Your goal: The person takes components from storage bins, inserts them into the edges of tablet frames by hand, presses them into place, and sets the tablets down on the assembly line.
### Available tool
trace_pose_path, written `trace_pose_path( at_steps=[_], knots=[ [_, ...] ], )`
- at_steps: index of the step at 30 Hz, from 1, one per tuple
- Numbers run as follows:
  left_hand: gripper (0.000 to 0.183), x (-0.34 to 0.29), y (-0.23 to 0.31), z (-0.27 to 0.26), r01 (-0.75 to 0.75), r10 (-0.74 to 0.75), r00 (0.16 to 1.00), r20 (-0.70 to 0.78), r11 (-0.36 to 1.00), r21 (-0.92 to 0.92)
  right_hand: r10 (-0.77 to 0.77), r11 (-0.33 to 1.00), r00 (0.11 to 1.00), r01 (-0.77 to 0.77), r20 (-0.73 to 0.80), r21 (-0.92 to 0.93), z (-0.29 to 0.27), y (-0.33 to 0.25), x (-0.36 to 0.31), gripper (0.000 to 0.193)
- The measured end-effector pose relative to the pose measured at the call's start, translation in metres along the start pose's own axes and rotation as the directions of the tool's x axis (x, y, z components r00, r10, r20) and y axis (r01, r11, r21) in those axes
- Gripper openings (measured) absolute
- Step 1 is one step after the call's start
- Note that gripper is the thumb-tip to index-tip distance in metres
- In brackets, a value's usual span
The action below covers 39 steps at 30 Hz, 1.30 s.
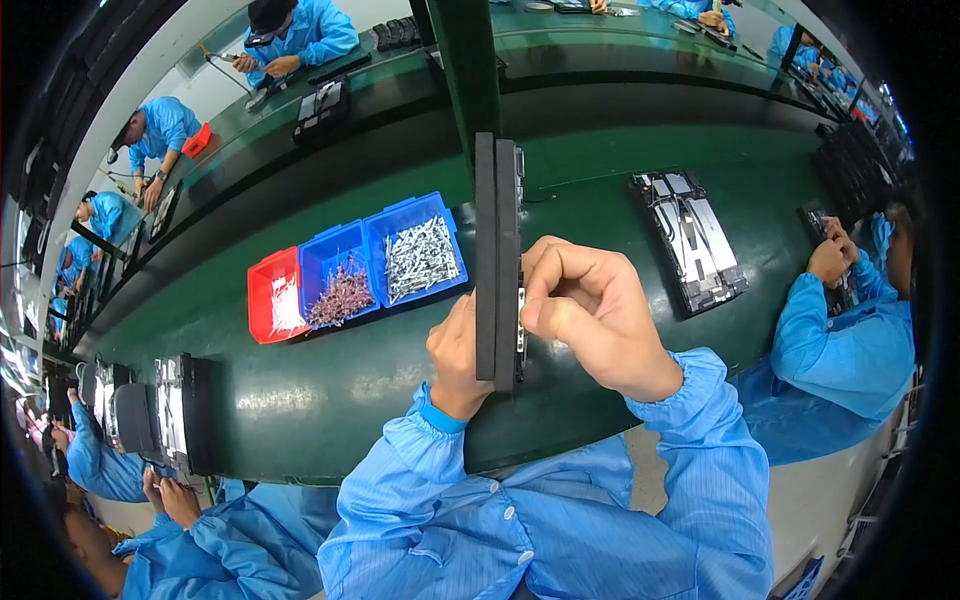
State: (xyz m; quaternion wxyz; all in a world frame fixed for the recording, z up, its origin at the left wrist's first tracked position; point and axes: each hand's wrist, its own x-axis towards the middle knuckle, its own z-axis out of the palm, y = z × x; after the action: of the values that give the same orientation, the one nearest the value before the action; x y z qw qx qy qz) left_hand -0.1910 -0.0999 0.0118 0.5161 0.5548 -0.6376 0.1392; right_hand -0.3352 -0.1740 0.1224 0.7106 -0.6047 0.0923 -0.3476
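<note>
My left hand (455,345) is wrapped round a flat black device housing (496,250), holding it on edge above the green table. Only the housing's narrow side faces me, so most of the left fingers are hidden behind it. On the right face, where electronic parts show, my right hand (600,315) has its thumb and forefinger pinched together. Whatever lies between those fingertips, if anything, is too small to make out. A similar opened device (695,240) with silver panels lies on the table to the right.
Left of the housing stand a blue bin (430,288) of silvery small parts, another blue bin (335,240) of reddish-brown ones, and a red bin (262,275) of white ones. Stacked devices (185,410) stand at the left table edge. A green post (465,80) rises ahead. Co-workers sit on both sides.
</note>
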Motion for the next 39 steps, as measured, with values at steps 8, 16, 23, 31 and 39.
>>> trace_pose_path(
  at_steps=[8,16,23,31,39],
  knots=[
    [0.051,0.005,0.003,0.003,-0.009,0.009,0.999,-0.044,1.000,0.004,0.086,0.989,0.993,-0.075,-0.083,0.130,0.001,0.001,0.000,0.007],
    [0.065,0.007,0.005,0.003,-0.040,0.043,0.995,-0.095,0.999,0.032,0.086,0.984,0.990,-0.067,-0.115,0.162,0.010,0.004,-0.005,0.015],
    [0.067,0.003,0.003,0.005,0.014,-0.017,0.998,-0.065,0.998,-0.054,-0.171,0.975,0.974,0.189,-0.152,0.115,0.030,0.030,-0.022,0.039],
    [0.034,-0.009,0.003,-0.008,0.343,-0.381,0.924,0.035,0.784,-0.518,-0.363,0.889,0.873,0.219,-0.327,-0.401,-0.034,0.031,-0.023,0.031],
    [0.031,-0.011,-0.001,-0.006,0.680,-0.579,0.589,0.564,-0.023,-0.733,0.240,0.912,0.918,-0.325,-0.316,-0.249,-0.076,0.066,-0.079,0.048]
  ],
)
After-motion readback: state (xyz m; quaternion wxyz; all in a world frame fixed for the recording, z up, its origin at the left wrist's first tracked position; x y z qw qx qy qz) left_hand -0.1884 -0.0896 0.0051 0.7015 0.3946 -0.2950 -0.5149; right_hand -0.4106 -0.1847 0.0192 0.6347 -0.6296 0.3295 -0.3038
